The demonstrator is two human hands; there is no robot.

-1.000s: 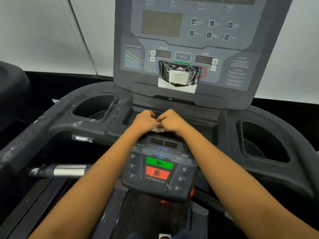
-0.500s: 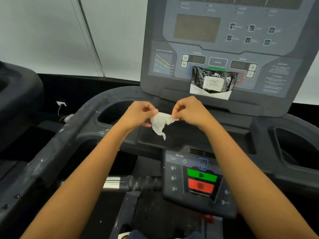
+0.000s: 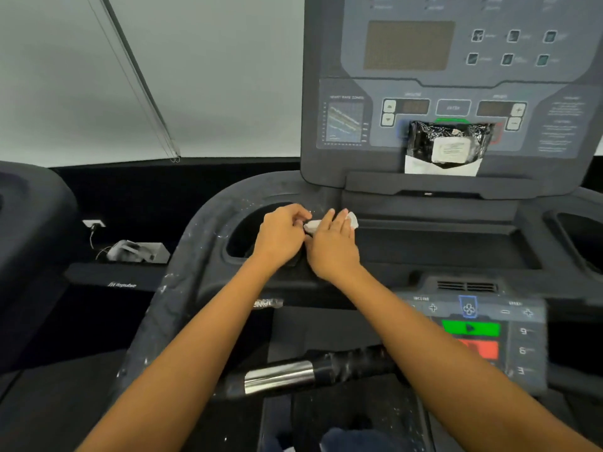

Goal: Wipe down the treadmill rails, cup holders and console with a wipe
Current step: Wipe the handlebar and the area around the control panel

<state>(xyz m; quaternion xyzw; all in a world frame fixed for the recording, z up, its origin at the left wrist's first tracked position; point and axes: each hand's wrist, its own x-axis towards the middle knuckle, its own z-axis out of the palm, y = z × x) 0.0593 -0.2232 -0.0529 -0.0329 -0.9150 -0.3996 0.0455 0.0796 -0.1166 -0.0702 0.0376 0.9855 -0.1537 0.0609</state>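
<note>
white wipe [image 3: 353,220] mid-frame, beside the cup holder [image 3: 228,216]: our left hand [image 3: 280,236] pinches it, our right hand [image 3: 332,247] presses it flat.

Hands [image 3: 281,238] on wipe [image 3: 353,220] beside cup holder [image 3: 235,217]

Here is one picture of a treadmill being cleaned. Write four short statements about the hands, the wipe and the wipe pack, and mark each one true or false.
1. The white wipe is right beside the left cup holder. True.
2. The black wipe pack lies inside a cup holder. False: it leans against the console.
3. The right hand lies over the wipe with straight fingers. True.
4. The left hand grips the metal handlebar. False: it pinches the wipe's end.
</note>
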